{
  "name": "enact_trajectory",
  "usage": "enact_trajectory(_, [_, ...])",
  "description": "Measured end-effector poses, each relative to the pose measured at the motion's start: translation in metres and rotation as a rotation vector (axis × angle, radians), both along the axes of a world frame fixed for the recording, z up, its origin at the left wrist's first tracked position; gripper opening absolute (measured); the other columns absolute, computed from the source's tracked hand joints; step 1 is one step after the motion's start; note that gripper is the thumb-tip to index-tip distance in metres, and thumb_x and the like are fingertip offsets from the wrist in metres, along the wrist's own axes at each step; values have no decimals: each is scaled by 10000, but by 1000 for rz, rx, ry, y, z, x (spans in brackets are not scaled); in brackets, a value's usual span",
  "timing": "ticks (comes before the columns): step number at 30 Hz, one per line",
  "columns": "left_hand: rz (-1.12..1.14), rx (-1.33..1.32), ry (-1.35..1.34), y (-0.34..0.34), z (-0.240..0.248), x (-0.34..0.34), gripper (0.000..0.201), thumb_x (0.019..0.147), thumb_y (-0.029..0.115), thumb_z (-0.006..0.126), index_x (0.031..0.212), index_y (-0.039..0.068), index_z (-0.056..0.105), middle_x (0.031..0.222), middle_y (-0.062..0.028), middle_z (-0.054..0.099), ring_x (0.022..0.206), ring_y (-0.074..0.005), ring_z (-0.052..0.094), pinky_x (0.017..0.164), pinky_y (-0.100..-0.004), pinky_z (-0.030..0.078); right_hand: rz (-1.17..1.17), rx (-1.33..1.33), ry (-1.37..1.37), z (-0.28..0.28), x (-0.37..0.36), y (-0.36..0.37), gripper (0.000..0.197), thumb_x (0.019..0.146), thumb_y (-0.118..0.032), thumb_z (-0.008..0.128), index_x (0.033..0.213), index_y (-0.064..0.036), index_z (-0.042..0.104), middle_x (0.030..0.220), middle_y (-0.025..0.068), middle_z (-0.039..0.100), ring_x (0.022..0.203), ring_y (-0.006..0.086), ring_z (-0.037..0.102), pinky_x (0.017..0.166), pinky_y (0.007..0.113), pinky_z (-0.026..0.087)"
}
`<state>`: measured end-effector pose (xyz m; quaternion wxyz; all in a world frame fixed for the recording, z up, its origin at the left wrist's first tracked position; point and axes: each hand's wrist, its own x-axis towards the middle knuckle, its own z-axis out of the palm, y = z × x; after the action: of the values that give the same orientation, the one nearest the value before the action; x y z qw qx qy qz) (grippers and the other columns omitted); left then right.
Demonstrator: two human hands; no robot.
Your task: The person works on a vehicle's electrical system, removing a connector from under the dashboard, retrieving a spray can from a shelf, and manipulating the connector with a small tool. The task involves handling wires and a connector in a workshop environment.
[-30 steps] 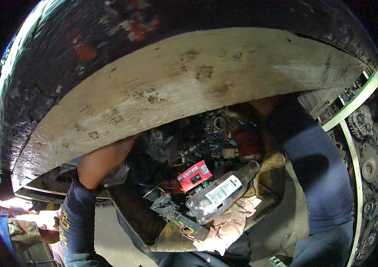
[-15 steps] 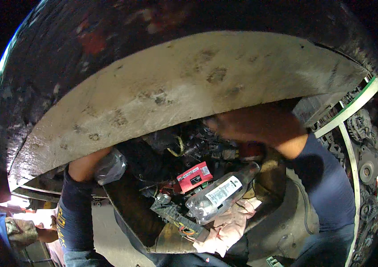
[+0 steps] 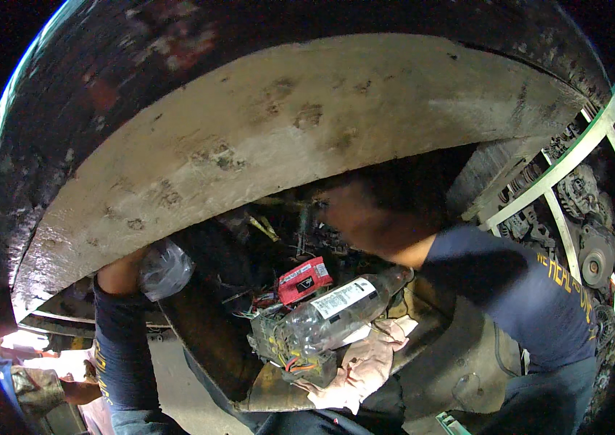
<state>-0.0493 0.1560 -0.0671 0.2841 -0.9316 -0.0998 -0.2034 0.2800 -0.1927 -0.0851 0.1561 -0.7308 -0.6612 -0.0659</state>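
My right hand [image 3: 351,214] reaches into the far part of a grimy brown box [image 3: 278,395] full of dark parts and wires. It is blurred and in shadow, so its fingers do not show clearly. My left hand is hidden behind the edge of a pale stained panel [image 3: 264,145]; only the forearm [image 3: 120,274] shows, beside a crumpled clear plastic bag [image 3: 167,270]. In the box lie a clear plastic bottle [image 3: 333,319] with a white label, a red packet [image 3: 301,284], a pink rag [image 3: 354,377] and a grey connector block with wires [image 3: 300,355].
The pale panel overhangs the far side of the box. At the right, a white-green metal frame [image 3: 564,177] stands before shelves of dark mechanical parts [image 3: 593,261]. Another person's gloved hand [image 3: 35,390] shows at the lower left.
My right hand has shifted slightly left and lower. In the picture the box contents and panel sit further left as the view moved. The bottle and red packet stay in the box.
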Motion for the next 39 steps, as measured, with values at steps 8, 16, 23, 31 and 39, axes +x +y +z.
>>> enact_trajectory(8, [-75, -678, -152, -13, 2, -4, 343, 1020, 202, 656, 1353, 118, 656, 1391, -87, 653, 1267, -269, 617, 1081, -394, 487, -7, 411, -226, 14, 26, 12, 282, 970, -241, 546, 1131, -85, 718, 1128, 205, 701, 1053, 407, 658, 937, 507, 520])
enact_trajectory(16, [-46, -528, -236, -12, 5, 9, 356, 1006, 210, 673, 1346, 106, 658, 1380, -93, 660, 1250, -270, 626, 1066, -394, 497, 15, 185, -106, 47, 21, -5, 363, 899, -167, 625, 1248, -110, 702, 1260, 196, 667, 1180, 406, 615, 1030, 506, 485])
enact_trajectory(23, [-60, -643, -217, -6, -13, 17, 360, 1008, 234, 669, 1345, 111, 660, 1377, -98, 662, 1245, -275, 630, 1066, -398, 498, -146, 21, 165, 105, -18, -114, 480, 755, -101, 727, 1235, -100, 744, 1304, 201, 665, 1196, 410, 628, 1044, 482, 490])
enact_trajectory(31, [-45, -805, -102, -14, -12, 24, 365, 1010, 262, 664, 1345, 116, 663, 1373, -104, 665, 1239, -282, 634, 1065, -403, 498, -723, 741, 945, -37, -102, -248, 495, 897, -191, 798, 1288, 53, 616, 1284, 158, 647, 1173, 264, 621, 1024, 389, 494])
enact_trajectory(39, [-182, -676, 181, -217, 131, 108, 520, 925, 301, 734, 1356, 30, 626, 1242, -253, 682, 1152, -462, 637, 984, -511, 504, -639, 205, 901, -112, -157, -197, 599, 777, -269, 846, 1273, -18, 624, 1302, 250, 631, 1175, 429, 600, 1042, 494, 463])
